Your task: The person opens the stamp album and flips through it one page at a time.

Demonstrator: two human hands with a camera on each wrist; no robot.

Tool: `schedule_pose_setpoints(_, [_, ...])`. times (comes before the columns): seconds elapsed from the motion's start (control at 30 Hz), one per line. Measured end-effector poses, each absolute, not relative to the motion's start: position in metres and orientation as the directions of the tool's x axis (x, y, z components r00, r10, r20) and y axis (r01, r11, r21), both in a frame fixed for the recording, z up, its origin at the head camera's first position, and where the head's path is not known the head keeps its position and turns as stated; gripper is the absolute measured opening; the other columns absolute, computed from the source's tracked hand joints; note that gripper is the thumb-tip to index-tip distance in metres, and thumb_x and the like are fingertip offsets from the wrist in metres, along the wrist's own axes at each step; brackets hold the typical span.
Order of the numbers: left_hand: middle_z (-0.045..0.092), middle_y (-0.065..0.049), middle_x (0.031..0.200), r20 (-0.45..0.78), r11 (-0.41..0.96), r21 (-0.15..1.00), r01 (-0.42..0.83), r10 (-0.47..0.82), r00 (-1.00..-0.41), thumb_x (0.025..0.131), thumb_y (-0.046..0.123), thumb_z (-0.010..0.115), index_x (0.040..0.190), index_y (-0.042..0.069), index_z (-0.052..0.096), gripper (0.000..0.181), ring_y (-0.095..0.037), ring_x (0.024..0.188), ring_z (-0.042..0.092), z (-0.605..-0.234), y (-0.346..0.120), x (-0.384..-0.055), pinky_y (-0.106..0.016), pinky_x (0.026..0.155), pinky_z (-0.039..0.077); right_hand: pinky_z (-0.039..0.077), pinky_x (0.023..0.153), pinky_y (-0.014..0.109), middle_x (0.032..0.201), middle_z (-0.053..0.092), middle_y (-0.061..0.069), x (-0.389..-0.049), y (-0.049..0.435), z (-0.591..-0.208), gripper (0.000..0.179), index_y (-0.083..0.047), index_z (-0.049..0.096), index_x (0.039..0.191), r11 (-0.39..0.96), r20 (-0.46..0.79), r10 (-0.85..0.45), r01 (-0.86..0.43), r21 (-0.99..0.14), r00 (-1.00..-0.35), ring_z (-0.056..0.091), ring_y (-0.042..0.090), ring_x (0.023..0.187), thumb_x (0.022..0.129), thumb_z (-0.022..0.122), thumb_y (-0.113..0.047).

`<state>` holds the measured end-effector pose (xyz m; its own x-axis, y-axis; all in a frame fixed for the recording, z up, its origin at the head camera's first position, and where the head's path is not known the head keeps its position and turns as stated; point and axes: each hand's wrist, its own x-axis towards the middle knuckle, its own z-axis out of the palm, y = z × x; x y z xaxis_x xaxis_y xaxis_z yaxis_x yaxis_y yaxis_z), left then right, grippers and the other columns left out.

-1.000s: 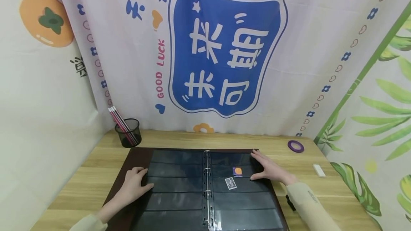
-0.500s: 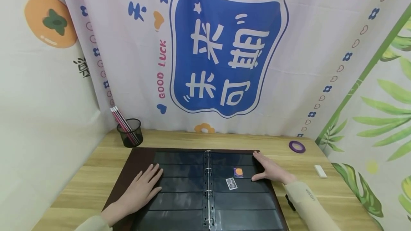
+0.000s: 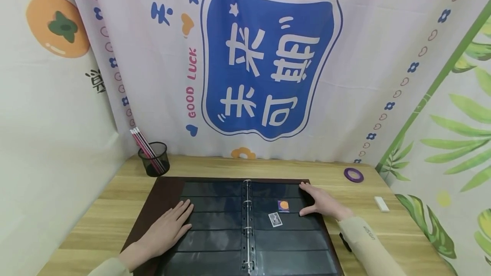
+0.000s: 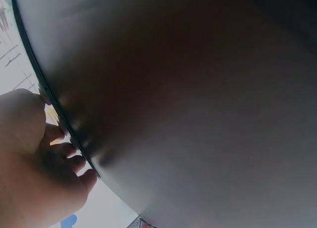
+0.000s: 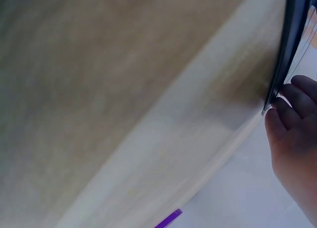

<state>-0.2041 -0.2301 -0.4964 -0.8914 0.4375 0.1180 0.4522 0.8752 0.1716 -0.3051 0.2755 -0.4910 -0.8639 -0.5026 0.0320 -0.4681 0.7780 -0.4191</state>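
Note:
An open ring-bound stamp album [image 3: 215, 242] with black strip-pocket pages and a dark brown cover lies on the table. My left hand [image 3: 165, 229] rests on its left page near the outer edge, fingers straight. At the right page's outer edge rests my right hand [image 3: 324, 203], thumb and fingers spread apart. Two stamps are on the right page: an orange-and-purple one [image 3: 283, 206] and, just below it, a tilted black-and-white one [image 3: 275, 219]. The left wrist view shows my left fingers [image 4: 74, 161] along the page edge; in the right wrist view my right fingers [image 5: 285, 109] touch the album's edge.
A black mesh cup [image 3: 155, 161] with several pencils stands at the back left of the wooden table [image 3: 96, 212]. To the right lie a purple tape roll [image 3: 353, 175] and a white block [image 3: 381, 204]. A printed curtain [image 3: 353, 118] hangs behind.
My left hand has moved right from the page's outer edge onto the page, and its fingers have straightened. My right hand and both stamps have stayed in place.

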Motion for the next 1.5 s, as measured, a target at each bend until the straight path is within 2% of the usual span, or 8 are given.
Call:
schedule_pose_setpoints(0.27, [0.045, -0.020, 0.153, 0.123, 0.874, 0.156, 0.461, 0.446, -0.887, 0.102, 0.040, 0.051, 0.146, 0.003, 0.049, 0.057, -0.040, 0.142, 0.043, -0.4961, -0.2303, -0.2043, -0.058, 0.109, 0.041, 0.039, 0.110, 0.059, 0.152, 0.044, 0.026, -0.3056, 0.2760, -0.4940, 0.097, 0.004, 0.045, 0.146, 0.781, 0.059, -0.493, -0.472, -0.408, -0.868, 0.044, 0.046, 0.138, 0.075, 0.081, -0.052])
schedule_pose_setpoints(0.6, [0.045, -0.017, 0.154, 0.135, 0.878, 0.138, 0.457, 0.441, -0.887, 0.100, 0.049, 0.050, 0.147, 0.005, 0.048, 0.064, -0.037, 0.142, 0.043, -0.4990, -0.2320, -0.2039, -0.058, 0.110, 0.040, 0.028, 0.117, 0.061, 0.161, 0.022, 0.030, -0.3021, 0.2759, -0.4932, 0.112, 0.006, 0.024, 0.155, 0.811, -0.041, -0.419, -0.354, -0.467, -0.907, 0.026, 0.048, 0.147, 0.076, 0.080, -0.052])
schedule_pose_setpoints(1.5, [0.045, -0.016, 0.154, 0.140, 0.884, 0.132, 0.449, 0.432, -0.891, 0.100, 0.053, 0.049, 0.147, 0.006, 0.049, 0.066, -0.036, 0.143, 0.043, -0.5000, -0.2310, -0.2032, -0.058, 0.111, 0.039, 0.040, 0.110, 0.059, 0.150, 0.046, 0.025, -0.3063, 0.2748, -0.4934, 0.099, 0.004, 0.044, 0.146, 0.800, 0.053, -0.439, -0.417, -0.430, -0.897, 0.046, 0.045, 0.137, 0.073, 0.083, -0.050])
